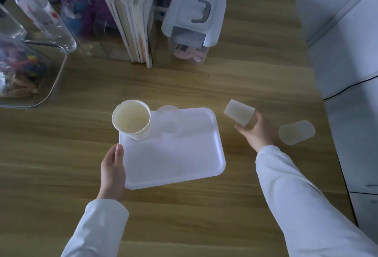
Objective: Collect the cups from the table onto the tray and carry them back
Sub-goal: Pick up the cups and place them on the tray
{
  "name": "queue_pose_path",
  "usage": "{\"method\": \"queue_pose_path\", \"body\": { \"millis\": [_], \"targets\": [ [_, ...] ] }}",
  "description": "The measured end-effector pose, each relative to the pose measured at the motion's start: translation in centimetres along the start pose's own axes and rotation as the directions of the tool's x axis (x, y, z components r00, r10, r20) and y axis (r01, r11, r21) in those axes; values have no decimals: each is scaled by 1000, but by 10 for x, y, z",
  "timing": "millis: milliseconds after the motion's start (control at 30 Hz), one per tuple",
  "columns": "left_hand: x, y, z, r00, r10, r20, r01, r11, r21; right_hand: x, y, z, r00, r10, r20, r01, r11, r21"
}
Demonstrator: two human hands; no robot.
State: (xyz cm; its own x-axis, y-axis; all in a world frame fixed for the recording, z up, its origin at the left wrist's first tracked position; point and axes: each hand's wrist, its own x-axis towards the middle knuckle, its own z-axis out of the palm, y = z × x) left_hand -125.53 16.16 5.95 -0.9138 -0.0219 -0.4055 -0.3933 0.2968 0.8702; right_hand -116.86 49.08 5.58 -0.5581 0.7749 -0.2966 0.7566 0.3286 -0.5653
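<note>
The left hand (pixel 113 170) grips the near-left edge of the white tray (pixel 180 160), thumb on top. On the tray's far-left corner stand a paper cup (pixel 132 122) and a clear cup (pixel 168 122). The right hand (pixel 254 132), arm outstretched, holds a tilted frosted cup (pixel 239 114) above the table (pixel 184 85). Another clear cup (pixel 296 132) lies just right of it.

Bare left hand (pixel 113 170) and right hand (pixel 255 132), long white sleeves (pixel 296 205).

wooden table (pixel 235 77) beside a white cabinet (pixel 356 72), dim light
</note>
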Motion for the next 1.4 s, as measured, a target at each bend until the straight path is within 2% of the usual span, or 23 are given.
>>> {"method": "queue_pose_path", "body": {
  "millis": [133,333,533,733,900,967,1100,1300,1400],
  "targets": [
    [6,2,9,999,-41,-34,40,999,-28,20,5,5,1000,-22,13,22,999,-37],
    [10,4,18,999,-35,-29,35,999,-5,29,8,1,995,-94,-12,95,994,54],
    [9,7,23,1000,-22,-19,22,1000,-7,31,10,-1,989,-142,-29,144,989,38],
    [5,8,22,1000,-6,-2,6,1000,-10,18,-1,-8,993,-115,-11,115,977,179],
    [-1,10,21,1000,27,2,-27,1000,-10,-5,-29,-29,975,-221,-33,220,924,314],
    [-5,10,20,999,42,18,-42,999,15,-20,-45,-37,948,-310,-68,316,898,306],
    [-15,9,15,997,56,55,-57,998,13,-58,-79,-48,847,-525,-76,527,814,246],
    [-32,8,5,995,62,74,-62,998,-12,-108,-107,-41,714,-699,41,683,709,176],
    [-39,7,0,996,45,79,-43,999,-26,-124,-112,-40,682,-729,55,719,682,129]
  ]
}}
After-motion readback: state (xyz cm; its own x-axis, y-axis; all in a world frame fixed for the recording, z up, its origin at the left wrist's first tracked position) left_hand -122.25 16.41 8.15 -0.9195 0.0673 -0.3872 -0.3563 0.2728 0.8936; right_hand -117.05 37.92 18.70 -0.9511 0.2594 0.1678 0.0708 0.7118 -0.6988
